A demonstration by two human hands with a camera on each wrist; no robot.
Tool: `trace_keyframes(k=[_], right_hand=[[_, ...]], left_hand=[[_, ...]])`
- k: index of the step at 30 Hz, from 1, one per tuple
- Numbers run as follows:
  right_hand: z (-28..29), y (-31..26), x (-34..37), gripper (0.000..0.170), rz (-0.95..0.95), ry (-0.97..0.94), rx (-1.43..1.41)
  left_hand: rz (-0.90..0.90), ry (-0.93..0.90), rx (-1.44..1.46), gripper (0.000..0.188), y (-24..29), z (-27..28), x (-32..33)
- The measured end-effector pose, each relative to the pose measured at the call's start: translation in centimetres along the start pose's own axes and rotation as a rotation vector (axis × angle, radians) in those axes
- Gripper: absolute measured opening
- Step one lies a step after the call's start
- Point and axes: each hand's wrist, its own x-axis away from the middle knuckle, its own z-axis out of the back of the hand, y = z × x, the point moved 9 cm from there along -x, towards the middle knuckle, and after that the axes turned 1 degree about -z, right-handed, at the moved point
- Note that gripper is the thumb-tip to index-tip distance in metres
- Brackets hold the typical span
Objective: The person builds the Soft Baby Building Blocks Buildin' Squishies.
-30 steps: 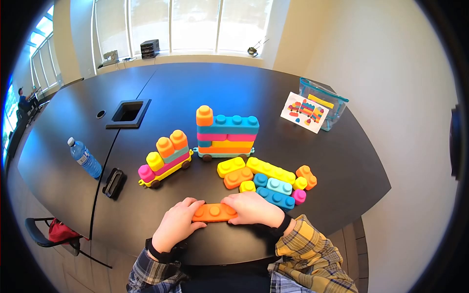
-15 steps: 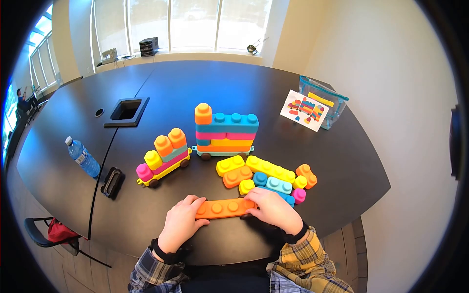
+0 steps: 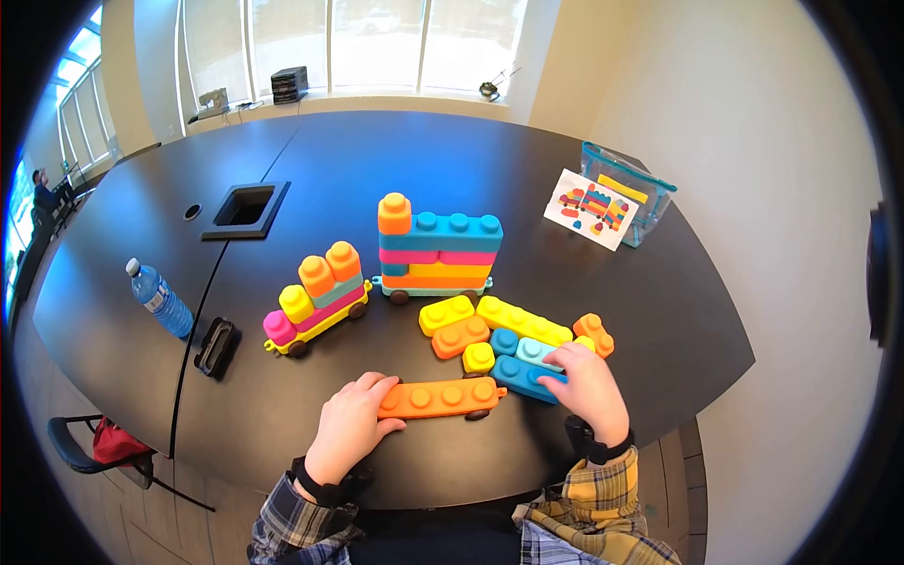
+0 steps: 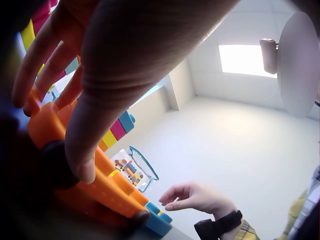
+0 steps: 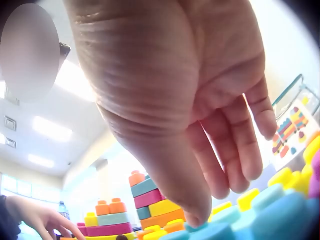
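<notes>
- Since the earlier frame, the right hand (image 3: 591, 394) has left the right end of the orange wagon (image 3: 438, 399) and has come over the loose blocks; the left hand (image 3: 353, 424) remains at the wagon's left end.
- Left fingers pinch this end, with the thumb along the near side and the fingers on the far side.
- Right fingers are apart from the thumb, above the dark blue block (image 3: 518, 377) and the light blue block (image 3: 537, 353); whether they touch, I cannot tell.
- The orange wagon lies on the table (image 3: 650, 301), in front of the person; its wheels show at the right end.
- I judge the wagon light and not fragile, of matte, slightly soft plastic which gives good grip. It may roll on its wheels, so a hold across both long sides seems surest.
- The dark blue block is probably also light; its long sides or round studs should offer a hold, but the light blue block sits close along its far side.
- The small yellow block (image 3: 478, 357) is just beside the wagon's far right corner, so little room is there.
- More room seems to be on the left, toward the black case (image 3: 217, 348). The near table edge is near, and asks for care.
</notes>
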Motion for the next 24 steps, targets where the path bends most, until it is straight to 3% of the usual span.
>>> trace_keyframes(k=[7,13,19,22,24], right_hand=[[-0.9,3.2,2.2,0.028,-0.136,-0.094,0.114],[-0.8,2.8,3.0,0.028,-0.117,-0.016,0.08],[3.3,-0.3,3.0,0.029,-0.03,0.206,0.038],[3.1,-3.1,1.8,0.029,0.059,0.202,-0.18],[1.7,-5.8,0.9,0.03,0.204,0.134,-0.187]], left_hand=[[-0.022,0.003,0.019,0.061,0.1,-0.1,-0.2],[-0.037,0.012,0.044,0.062,0.0,0.0,-0.3],[-0.029,-0.008,0.042,0.067,-0.1,-0.1,-0.2],[0.005,-0.029,0.022,0.077,-0.2,0.6,0.1],[-0.071,0.045,0.152,0.083,0.1,2.1,0.3]])
